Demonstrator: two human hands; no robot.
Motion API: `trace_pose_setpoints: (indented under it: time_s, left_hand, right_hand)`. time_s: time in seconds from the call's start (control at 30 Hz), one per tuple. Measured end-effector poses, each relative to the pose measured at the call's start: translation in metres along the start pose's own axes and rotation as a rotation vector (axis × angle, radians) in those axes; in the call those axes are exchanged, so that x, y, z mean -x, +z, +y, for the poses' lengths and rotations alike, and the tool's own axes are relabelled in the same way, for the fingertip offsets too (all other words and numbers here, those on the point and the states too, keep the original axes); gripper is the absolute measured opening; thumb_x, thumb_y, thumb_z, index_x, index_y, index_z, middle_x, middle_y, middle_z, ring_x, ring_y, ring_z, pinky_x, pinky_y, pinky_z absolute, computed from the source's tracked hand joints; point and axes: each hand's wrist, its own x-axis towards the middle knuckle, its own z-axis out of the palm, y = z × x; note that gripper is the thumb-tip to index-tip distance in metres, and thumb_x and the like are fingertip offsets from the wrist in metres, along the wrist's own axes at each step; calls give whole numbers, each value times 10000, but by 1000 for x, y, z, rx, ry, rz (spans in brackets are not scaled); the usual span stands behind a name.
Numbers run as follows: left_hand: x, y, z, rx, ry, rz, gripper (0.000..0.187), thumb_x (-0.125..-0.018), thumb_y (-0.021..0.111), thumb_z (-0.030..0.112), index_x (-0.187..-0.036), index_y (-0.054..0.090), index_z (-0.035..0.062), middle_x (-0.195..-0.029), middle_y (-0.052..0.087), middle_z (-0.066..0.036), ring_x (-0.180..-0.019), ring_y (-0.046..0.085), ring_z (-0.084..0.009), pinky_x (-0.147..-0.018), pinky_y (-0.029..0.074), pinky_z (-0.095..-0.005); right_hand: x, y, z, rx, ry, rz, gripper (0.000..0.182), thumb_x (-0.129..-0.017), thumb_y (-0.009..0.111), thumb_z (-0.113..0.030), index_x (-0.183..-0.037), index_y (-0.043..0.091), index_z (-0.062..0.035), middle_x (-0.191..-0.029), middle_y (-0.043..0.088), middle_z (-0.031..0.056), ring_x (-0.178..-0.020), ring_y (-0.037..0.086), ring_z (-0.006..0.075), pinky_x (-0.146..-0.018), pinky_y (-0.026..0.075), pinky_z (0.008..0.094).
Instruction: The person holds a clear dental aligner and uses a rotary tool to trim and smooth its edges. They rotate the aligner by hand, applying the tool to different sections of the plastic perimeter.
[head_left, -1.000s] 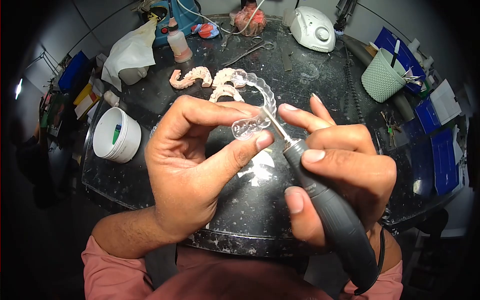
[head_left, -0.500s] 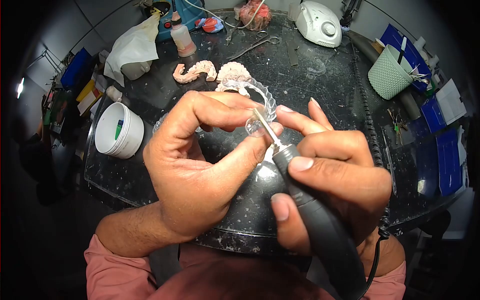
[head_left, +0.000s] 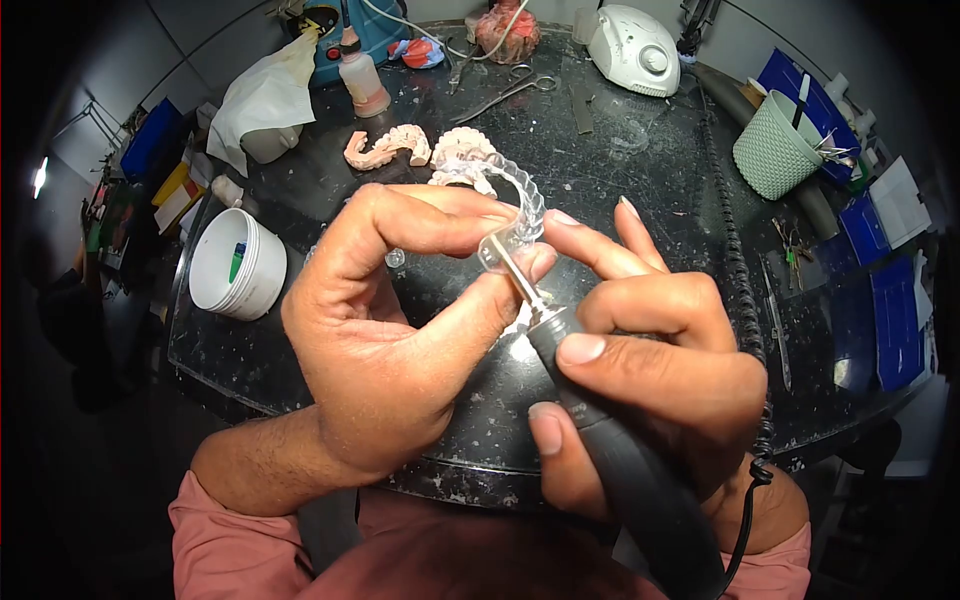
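Observation:
Between its thumb and forefinger, my left hand [head_left: 385, 320] pinches a clear dental aligner [head_left: 531, 205] above the bench. My right hand [head_left: 660, 350] is wrapped round a black rotary handpiece [head_left: 625, 450], and its forefinger tip reaches close to the aligner's edge. The handpiece's thin metal bit [head_left: 518, 272] lies against or just in front of the near end of the aligner; actual contact I cannot make out. Behind the aligner are two pinkish dental casts, a curved one [head_left: 375, 152] and a rounder one [head_left: 463, 148] that the aligner partly covers.
A white tub [head_left: 265, 275] stands on the left. At the back are a squeeze bottle [head_left: 364, 82], scissors [head_left: 505, 97] and a white control unit [head_left: 632, 52]. A coiled cord [head_left: 735, 220] runs down the right side, near a pale green basket [head_left: 778, 150].
My right hand and the handpiece have shifted slightly left and down. The aligner has tilted a little, with the bit still at its near end. My left hand has barely moved.

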Motion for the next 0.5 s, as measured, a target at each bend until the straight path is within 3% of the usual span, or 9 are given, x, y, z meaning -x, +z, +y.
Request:
trace_pose_setpoints:
  time_s: [0.1,0.5]
  left_hand:
    - [1,2,6,110,-65,36,241,-762,645,-126,-908,511,10,-979,612,-158,-925,608,-165,-842,497,-310]
    - [1,2,7,74,-48,28,253,-758,658,-130,-907,511,12,-989,608,-157,-903,608,-153,-828,497,-295]
  right_hand:
    - [0,0,1,1,-1,3,431,-772,712,-168,-1080,421,-88,-960,493,144,-1051,581,453,-1020,300,639]
    - [0,2,1,21,6,37,430,-762,725,-174,-1072,436,-101,-963,506,129,-1066,583,436,-1024,291,639]
